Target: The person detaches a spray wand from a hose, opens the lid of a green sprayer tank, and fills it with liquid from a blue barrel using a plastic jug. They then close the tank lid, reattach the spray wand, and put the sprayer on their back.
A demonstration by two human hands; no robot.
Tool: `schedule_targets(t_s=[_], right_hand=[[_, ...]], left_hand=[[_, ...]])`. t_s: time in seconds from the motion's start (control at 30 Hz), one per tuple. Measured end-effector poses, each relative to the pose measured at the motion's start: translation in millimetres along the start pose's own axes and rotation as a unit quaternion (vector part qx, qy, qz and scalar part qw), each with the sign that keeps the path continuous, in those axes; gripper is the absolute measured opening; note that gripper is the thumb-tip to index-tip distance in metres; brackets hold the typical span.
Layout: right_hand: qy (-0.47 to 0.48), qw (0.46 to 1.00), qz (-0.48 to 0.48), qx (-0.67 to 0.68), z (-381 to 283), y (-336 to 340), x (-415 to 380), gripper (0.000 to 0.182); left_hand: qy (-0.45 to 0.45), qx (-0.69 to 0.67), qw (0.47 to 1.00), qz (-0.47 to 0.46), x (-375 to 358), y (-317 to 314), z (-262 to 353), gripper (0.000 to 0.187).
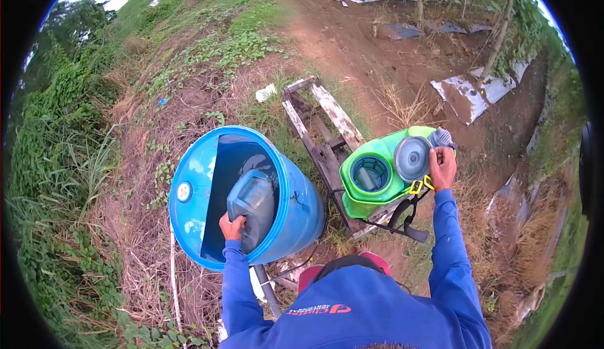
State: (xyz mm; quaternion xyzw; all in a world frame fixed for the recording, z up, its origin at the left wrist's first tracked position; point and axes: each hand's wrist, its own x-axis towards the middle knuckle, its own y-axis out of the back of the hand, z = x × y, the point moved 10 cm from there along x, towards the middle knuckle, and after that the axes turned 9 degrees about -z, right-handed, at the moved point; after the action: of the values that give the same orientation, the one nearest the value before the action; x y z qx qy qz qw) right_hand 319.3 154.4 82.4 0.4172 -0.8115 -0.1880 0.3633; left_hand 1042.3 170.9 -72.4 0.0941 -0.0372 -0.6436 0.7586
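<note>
My left hand (232, 226) is closed on the near edge of a translucent bluish plastic jug (253, 193), which is inside the mouth of a large blue barrel (302, 188). How deep the jug sits in the water is hard to tell. On the right, my right hand (443, 168) has its fingers closed at the edge of a round grey lid (413, 159). The lid is beside the open round filler hole (370, 174) of a green knapsack sprayer tank (356, 208). A strainer basket shows inside that hole.
The sprayer rests on a weathered wooden frame (340, 113), its black strap (413, 232) and yellow buckles (420, 184) hanging at the near side. A grey ribbed cap (441, 138) sits beside the lid. Dry vines and grass lie left; a dirt path (340, 47) runs ahead.
</note>
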Motion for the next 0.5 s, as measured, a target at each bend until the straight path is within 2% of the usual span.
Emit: schedule_targets(t_s=[0.07,0.1,0.23,0.33,0.4,0.5], right_hand=[[0.009,1.0,0.007,0.002,1,-1,-1,0.015],[0.012,1.0,0.015,0.009,2,-1,-1,0.016],[0.02,0.999,0.017,0.019,3,-2,-1,0.016],[0.015,1.0,0.006,0.006,5,-4,-1,0.016],[0.017,1.0,0.013,0.009,4,-3,-1,0.017],[0.011,0.999,0.012,0.03,5,-3,-1,0.017]], left_hand=[[-0.032,-0.069,0.996,0.035,-17,4,23,0.014],[-0.025,-0.063,0.997,0.033,-20,4,31,0.014],[-0.091,-0.026,0.993,0.074,-31,16,85,0.015],[-0.122,-0.017,0.989,0.08,-30,24,117,0.016],[-0.167,0.03,0.983,0.065,-36,14,174,0.017],[-0.208,0.049,0.976,0.042,-39,10,218,0.018]])
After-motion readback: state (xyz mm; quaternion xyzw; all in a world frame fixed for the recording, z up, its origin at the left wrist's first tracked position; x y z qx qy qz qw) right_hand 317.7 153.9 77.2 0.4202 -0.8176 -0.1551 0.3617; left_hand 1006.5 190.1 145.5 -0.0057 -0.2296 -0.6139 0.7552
